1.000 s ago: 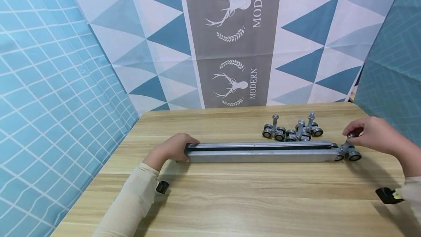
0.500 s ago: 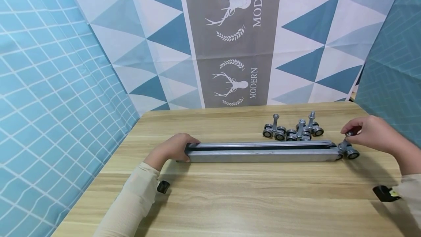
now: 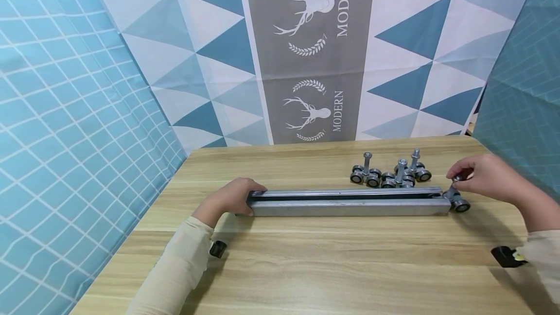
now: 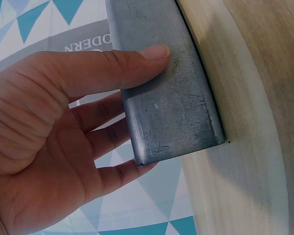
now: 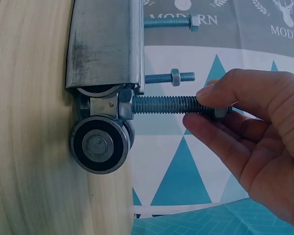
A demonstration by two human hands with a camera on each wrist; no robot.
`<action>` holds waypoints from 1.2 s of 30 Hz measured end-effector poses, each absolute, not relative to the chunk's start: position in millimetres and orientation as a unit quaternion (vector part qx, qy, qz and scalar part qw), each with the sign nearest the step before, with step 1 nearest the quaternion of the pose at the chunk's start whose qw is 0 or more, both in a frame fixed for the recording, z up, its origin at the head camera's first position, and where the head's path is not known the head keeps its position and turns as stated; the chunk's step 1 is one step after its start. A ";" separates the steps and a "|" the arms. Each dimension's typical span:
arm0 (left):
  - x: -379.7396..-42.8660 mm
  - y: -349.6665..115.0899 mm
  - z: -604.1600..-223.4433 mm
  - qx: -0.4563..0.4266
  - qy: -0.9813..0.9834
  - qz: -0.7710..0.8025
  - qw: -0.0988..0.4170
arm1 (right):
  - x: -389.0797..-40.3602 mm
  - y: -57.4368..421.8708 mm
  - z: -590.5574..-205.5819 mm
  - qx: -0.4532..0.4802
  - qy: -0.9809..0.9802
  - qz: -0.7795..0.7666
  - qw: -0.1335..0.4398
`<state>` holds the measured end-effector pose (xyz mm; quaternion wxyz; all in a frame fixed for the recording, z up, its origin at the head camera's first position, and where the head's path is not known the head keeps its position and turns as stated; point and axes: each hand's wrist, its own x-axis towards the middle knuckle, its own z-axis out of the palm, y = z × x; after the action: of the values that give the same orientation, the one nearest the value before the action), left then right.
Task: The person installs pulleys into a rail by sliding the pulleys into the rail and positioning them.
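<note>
A long metal track [image 3: 350, 207] lies on the table, its slot facing up. My left hand [image 3: 232, 195] grips the track's left end; in the left wrist view the thumb [image 4: 142, 56] presses one side and the fingers go behind the other. At the right end, my right hand [image 3: 487, 176] pinches the upright threaded bolt [image 5: 166, 104] of a roller trolley near its top. One wheel pair of that roller trolley [image 5: 99, 145] is outside the track; the other sits partly inside the track's end, mostly hidden.
Behind the track's right half stand several more roller trolleys, among them one on the left [image 3: 365, 173] and one on the right [image 3: 420, 171], bolts pointing up. The wooden table [image 3: 328, 261] reaches to a patterned curtain [image 3: 315, 62] at the back.
My right hand has moved left with the roller trolley, and its leading wheels have gone into the track's right end. The left hand and the track have stayed in place.
</note>
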<state>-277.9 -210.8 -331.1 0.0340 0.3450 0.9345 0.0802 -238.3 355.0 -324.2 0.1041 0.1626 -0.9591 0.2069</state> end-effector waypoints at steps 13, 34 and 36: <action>-278.2 -210.6 -330.3 0.338 0.937 0.076 0.038 | -239.4 342.6 -314.1 0.195 -0.960 0.190 0.061; -277.4 -209.5 -330.4 0.334 0.939 0.078 0.041 | -242.3 322.2 -304.1 0.234 -0.961 0.138 0.050; -277.5 -209.5 -330.4 0.335 0.938 0.076 0.040 | -242.7 321.9 -304.5 0.237 -0.961 0.135 0.052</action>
<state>-277.5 -209.5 -330.4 0.0400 0.3346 0.9385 0.0757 -242.7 321.9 -304.5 0.0519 0.2368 -0.9607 0.1354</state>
